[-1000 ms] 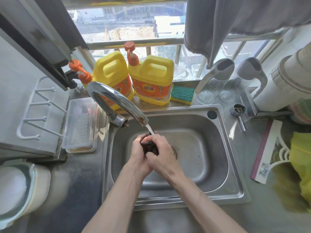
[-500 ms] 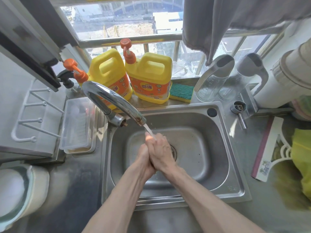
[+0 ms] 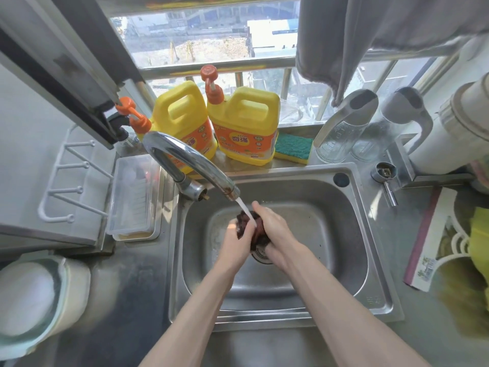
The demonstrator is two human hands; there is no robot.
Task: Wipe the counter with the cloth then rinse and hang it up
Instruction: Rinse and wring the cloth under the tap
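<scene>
A dark reddish-brown cloth [image 3: 258, 230] is bunched up between both my hands over the steel sink [image 3: 341, 250], above the drain. My left hand [image 3: 235, 243] grips its left side and my right hand [image 3: 275, 230] is closed over its right side. Water runs from the curved chrome tap [image 3: 190, 161] straight onto the cloth. Most of the cloth is hidden by my fingers.
Two yellow detergent jugs [image 3: 246, 125] and a green sponge [image 3: 292, 147] stand on the sill behind the sink. A white wall hook rack [image 3: 68, 186] and a clear plastic box [image 3: 135, 197] are on the left. Glass jugs [image 3: 341, 133] and a grey hanging towel [image 3: 370, 35] are at the right.
My hands have parted a little and shifted right, so the dark cloth shows between them again under the stream. The camera view has tilted slightly.
</scene>
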